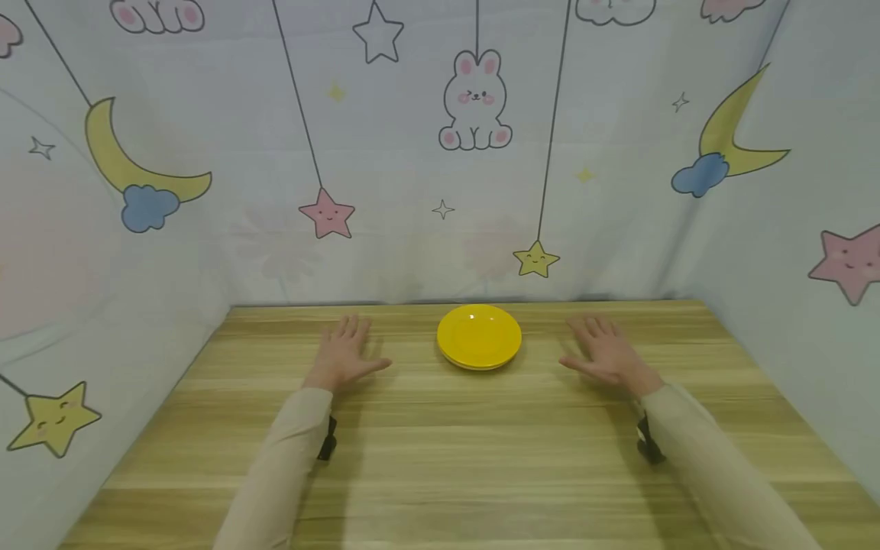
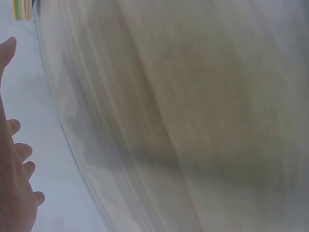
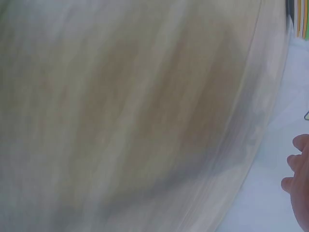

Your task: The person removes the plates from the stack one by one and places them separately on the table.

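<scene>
White printed fabric cloth (image 1: 406, 145): hangs behind and along both sides, presumably to screen off what lies beyond.
Pale wood-grain tabletop (image 1: 481, 473): one, spread before the person as what seems a plain work surface.
Cream fabric sleeves (image 1: 271, 466): two, extended forward, which brings both forearms over the wood.
Yellow crescent moons (image 1: 106, 149): two, printed decoration, one toward each side.
Bare left hand (image 1: 341, 355) and bare right hand (image 1: 606, 355): two, well apart, fingers spread, gripping nothing; whether they touch the wood cannot be told.
Glossy yellow round plate (image 1: 479, 336): lies face up near the far edge, between the hands and touched by neither, perhaps centred for equal reach; one shows from above, but multicoloured striped edges (image 2: 21, 9) in the wrist views suggest a stack, its number unclear.
Smiling five-pointed stars (image 1: 536, 260): four, two yellow, two pink, also printed.
Small black wrist devices (image 1: 328, 441): two, one per wrist, probably worn there to view each hand's work.
</scene>
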Demonstrator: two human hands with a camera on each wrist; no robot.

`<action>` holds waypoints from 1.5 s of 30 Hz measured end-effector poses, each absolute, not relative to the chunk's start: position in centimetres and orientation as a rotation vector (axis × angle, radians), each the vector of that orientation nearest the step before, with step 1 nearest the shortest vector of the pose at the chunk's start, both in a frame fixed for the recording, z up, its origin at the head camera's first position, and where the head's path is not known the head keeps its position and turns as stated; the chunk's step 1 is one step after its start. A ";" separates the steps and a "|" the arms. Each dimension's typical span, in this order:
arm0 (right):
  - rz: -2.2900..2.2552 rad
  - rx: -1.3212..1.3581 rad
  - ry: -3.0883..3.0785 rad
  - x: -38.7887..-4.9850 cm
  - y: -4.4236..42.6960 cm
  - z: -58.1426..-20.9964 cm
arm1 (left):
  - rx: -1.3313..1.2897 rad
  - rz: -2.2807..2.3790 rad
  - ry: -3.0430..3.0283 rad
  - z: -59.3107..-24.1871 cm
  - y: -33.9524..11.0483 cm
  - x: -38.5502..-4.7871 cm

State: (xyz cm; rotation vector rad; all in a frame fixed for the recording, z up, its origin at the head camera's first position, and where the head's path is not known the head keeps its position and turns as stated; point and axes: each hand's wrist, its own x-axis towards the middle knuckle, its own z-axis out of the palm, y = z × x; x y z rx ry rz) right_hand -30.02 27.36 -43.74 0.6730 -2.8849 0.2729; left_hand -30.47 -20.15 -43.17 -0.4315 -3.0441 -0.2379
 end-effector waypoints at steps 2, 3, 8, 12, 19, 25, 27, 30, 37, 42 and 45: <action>0.294 0.685 -2.876 -30.1 27.1 -43.8 | -0.439 -0.247 -3.042 -43.1 -19.8 -30.4; 0.304 0.687 -2.876 -30.1 26.9 -43.8 | -0.441 -0.252 -3.039 -43.1 -19.6 -30.4; 0.381 0.702 -2.903 -30.2 26.0 -43.9 | -0.425 -0.355 -3.030 -43.2 -18.4 -30.4; 0.471 0.721 -2.918 -30.1 25.2 -43.9 | -0.440 -0.505 -2.991 -43.3 -17.3 -30.5; 0.648 0.724 -2.913 -29.9 23.9 -43.8 | -0.447 -0.709 -2.947 -43.4 -15.5 -30.5; 0.826 0.651 -2.923 -29.8 23.0 -43.9 | -0.447 -0.924 -2.947 -43.3 -14.1 -30.4; 0.873 0.634 -2.919 -29.8 22.7 -43.9 | -0.450 -0.963 -2.945 -43.3 -13.6 -30.3; 0.930 0.589 -2.933 -29.8 22.2 -43.9 | -0.462 -1.013 -2.932 -43.4 -12.9 -30.2; 1.099 0.469 -2.892 -30.1 21.2 -43.9 | -0.388 -1.190 -2.897 -43.9 -11.5 -30.3; 1.237 0.444 -2.829 -30.1 20.5 -43.9 | -0.309 -1.305 -2.893 -44.0 -10.6 -30.3; 1.340 0.400 -2.812 -30.1 19.8 -43.8 | -0.290 -1.322 -2.894 -44.2 -9.9 -30.4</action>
